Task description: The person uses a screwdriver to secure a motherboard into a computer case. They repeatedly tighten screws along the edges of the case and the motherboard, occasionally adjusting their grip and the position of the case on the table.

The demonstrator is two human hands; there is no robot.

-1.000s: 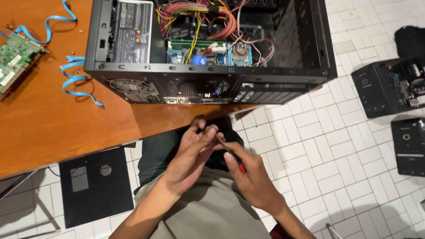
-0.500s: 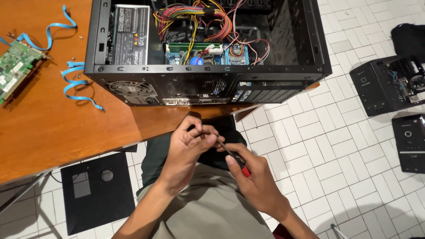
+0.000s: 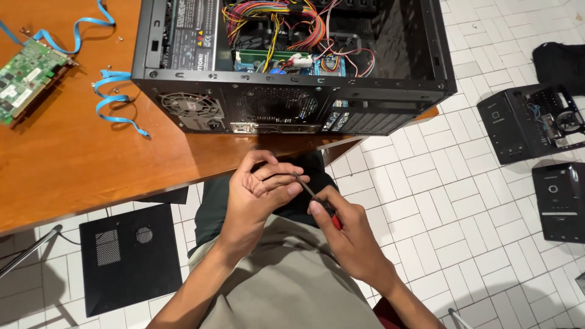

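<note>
Screwdriver tip worked between both hands, below the desk edge.

The right hand (image 3: 350, 234) was closed around the red-handled screwdriver (image 3: 315, 198); its tip was pinched in the curled fingers of the left hand (image 3: 259, 192), which had been drawn in slightly since a second before. Whether a screw or bit was held could not be told. Above, the open computer case (image 3: 292, 91) stayed untouched on the desk (image 3: 67, 164), with a green circuit card (image 3: 27, 76) at upper left.
</note>
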